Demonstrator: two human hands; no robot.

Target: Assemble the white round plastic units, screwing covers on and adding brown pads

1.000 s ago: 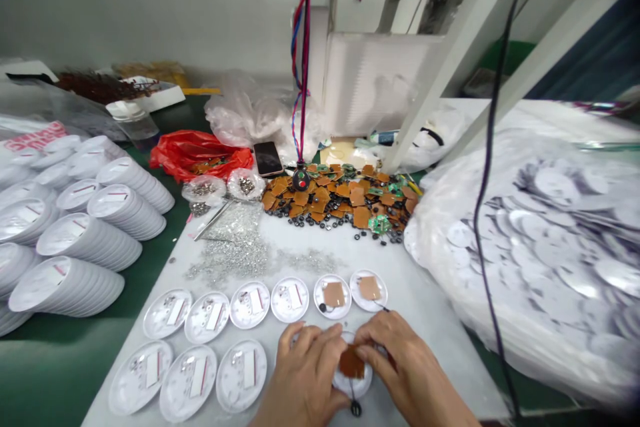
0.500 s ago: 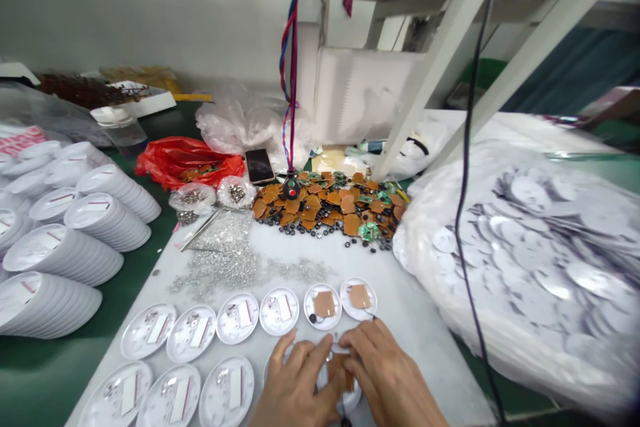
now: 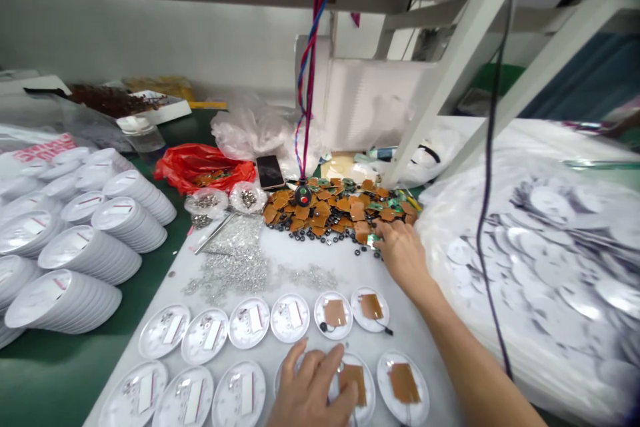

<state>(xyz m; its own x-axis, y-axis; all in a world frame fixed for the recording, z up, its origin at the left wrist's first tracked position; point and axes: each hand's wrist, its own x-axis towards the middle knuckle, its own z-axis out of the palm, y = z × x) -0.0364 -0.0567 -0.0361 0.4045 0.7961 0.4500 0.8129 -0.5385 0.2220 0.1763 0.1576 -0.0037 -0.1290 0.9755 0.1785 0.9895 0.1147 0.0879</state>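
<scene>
My left hand point(image 3: 316, 388) rests with spread fingers over the left part of a white round plastic dish point(image 3: 369, 388). On that dish lies a brown circuit board point(image 3: 353, 377), partly under my thumb. Farther off, my right hand point(image 3: 400, 250) is at the front right edge of a pile of brown circuit boards point(image 3: 320, 210) with small black round parts. Its bent fingers close on a green-faced circuit board point(image 3: 373, 240); the far fingertips are hidden. Another dish point(image 3: 423, 407) with a brown board stands to the right of my left hand.
Rows of white dishes point(image 3: 165, 332) with white strips cover the front left. Behind them lie small clear pieces point(image 3: 237, 260) and tweezers point(image 3: 214, 233). Stacked dishes point(image 3: 75, 307) stand left. A large plastic bag point(image 3: 440, 320) of round parts sits right. Twisted wires point(image 3: 311, 47) hang over the pile.
My right hand has left the dish in front and reached forward to the board pile. My left hand stays at the dish. The view has shifted slightly.
</scene>
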